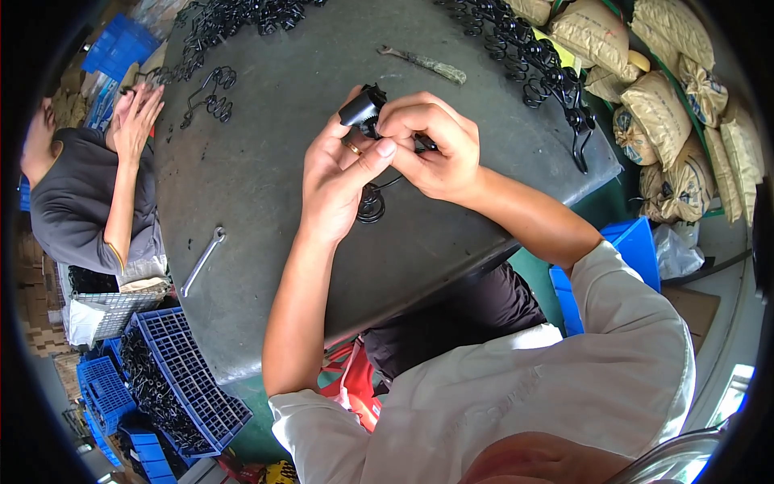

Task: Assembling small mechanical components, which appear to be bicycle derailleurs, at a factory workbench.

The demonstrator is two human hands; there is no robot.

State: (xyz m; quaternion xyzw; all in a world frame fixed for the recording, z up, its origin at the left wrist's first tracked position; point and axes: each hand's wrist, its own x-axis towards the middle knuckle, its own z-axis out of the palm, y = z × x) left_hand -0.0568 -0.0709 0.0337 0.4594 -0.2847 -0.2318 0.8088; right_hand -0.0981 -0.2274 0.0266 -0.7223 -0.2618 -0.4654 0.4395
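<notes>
My left hand [334,173] and my right hand [435,145] meet above the dark table. Between them is a black metal clamp [364,106] with a short, shiny tube-like side and a toothed edge. My left fingers and thumb hold it from the left, a gold ring on one finger. The fingers of my right hand are pinched at its right side; what lies between their tips is hidden. Below the hands shows a black wire coil spring [371,205], its wire running up toward my right fingers. It seems joined to the clamp, but the joint is covered.
An open-end wrench [203,261] lies at the left, a wrapped-handle wrench [423,64] beyond my hands. Black spring frames [532,60] line the far right edge; more are heaped [234,24] far left. A co-worker [97,185] sits left. Blue crates [193,379] and sacks [657,113] surround the table.
</notes>
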